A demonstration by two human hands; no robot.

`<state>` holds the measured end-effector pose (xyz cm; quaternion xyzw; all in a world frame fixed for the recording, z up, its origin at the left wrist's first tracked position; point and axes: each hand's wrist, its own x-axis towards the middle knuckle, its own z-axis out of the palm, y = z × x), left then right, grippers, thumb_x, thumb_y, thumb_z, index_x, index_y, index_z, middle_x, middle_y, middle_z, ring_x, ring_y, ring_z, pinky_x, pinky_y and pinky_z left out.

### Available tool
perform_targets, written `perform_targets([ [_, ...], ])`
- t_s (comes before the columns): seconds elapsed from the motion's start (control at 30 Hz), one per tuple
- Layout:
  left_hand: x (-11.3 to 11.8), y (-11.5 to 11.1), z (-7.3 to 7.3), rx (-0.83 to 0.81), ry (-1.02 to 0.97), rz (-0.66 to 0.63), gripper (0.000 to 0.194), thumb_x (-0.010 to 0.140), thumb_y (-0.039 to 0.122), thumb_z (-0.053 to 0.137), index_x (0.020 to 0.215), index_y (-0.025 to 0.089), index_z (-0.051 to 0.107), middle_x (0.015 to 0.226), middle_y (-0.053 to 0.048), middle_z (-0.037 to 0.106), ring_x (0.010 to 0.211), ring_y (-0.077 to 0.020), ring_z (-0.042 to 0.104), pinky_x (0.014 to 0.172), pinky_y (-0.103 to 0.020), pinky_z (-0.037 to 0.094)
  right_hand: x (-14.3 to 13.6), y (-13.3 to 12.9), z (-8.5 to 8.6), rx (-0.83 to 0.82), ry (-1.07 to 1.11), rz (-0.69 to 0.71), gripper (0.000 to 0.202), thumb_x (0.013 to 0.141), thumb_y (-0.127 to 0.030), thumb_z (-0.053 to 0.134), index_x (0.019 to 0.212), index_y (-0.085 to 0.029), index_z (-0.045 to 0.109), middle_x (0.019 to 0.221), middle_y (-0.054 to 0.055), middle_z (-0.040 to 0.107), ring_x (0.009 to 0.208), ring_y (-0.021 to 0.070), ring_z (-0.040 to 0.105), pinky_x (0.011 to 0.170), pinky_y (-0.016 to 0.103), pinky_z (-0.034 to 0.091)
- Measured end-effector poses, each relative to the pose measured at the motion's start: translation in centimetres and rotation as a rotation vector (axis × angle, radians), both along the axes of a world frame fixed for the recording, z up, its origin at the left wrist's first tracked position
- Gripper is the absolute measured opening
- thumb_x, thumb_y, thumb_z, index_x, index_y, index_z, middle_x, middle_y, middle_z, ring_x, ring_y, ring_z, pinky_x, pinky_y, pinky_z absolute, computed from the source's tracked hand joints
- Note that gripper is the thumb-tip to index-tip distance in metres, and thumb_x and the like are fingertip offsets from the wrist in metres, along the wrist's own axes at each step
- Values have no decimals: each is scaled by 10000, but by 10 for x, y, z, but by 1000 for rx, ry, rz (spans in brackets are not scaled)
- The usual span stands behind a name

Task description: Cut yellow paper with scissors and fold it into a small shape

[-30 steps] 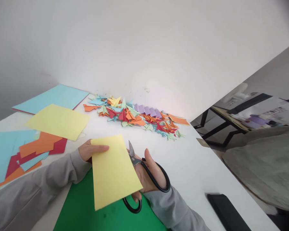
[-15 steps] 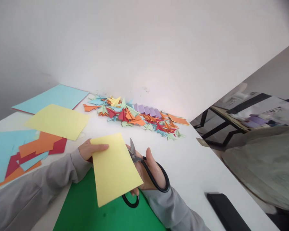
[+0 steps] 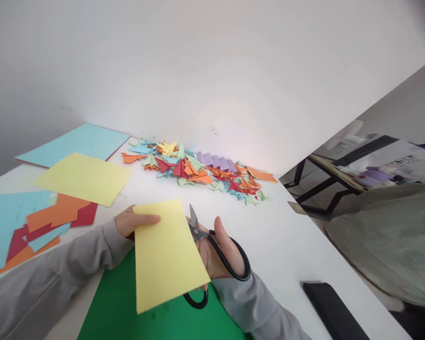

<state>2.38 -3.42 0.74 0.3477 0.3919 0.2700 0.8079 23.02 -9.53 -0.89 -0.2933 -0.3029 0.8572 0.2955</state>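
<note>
1 held yellow sheet (image 3: 170, 257), 1 pr scissors (image 3: 196, 233), 1 green sheet (image 3: 127, 318) below, 1 spare yellow sheet (image 3: 85, 178) far L on white table (image 3: 276, 255); folded pcs (image 3: 198, 175) too jumbled to count. Held one's long axis runs away from the person, tilted; scissors' visible blade tip points away, slightly L, handles twd person. Sheet plain, uncreased; blades grey, parted, loops black. L hand (image 3: 131, 222) pinches sheet's far-L corner; R hand (image 3: 217, 257) spread, thumb thru loop, fingers partly hidden.
</note>
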Motion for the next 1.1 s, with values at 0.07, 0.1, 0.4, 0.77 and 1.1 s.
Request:
perform_targets([
  [0.07,-1,3,-3,-7,-7,38,231,605,178,700,820,93,690,749,-120,695,655,-243,646,624,-335,505,-2,0,-2,74,2,-124,796,740,-619,-177,1334,-220,173,815,60,632,374,103,461,480,299,421],
  [0.1,-1,4,-4,-10,-5,47,240,600,178,705,823,90,688,741,-120,694,653,-245,646,620,-335,505,-2,0,-3,98,-3,-174,775,760,-603,-164,1335,-211,177,816,63,631,392,110,476,492,306,428],
  [0.4,5,-3,-8,28,-98,-62,396,589,231,701,956,90,653,811,-131,685,682,-245,643,628,-335,506,-9,-3,-1,115,-26,-226,679,814,-560,-72,1322,-240,246,1153,95,530,831,191,587,779,414,431],
  [0.77,-2,1,-11,40,8,-71,363,594,386,703,760,64,683,563,-111,648,609,-243,637,599,-323,497,-7,-4,6,122,-37,-227,709,792,-631,-10,1338,-234,206,1274,98,437,1072,230,503,894,470,376],
  [1.1,0,4,-15,42,113,-18,338,551,364,736,700,64,685,639,-110,681,541,-213,626,502,-282,485,-6,-4,6,124,24,-192,688,810,-595,-32,1328,-226,230,1268,100,443,1051,235,520,865,473,390],
])
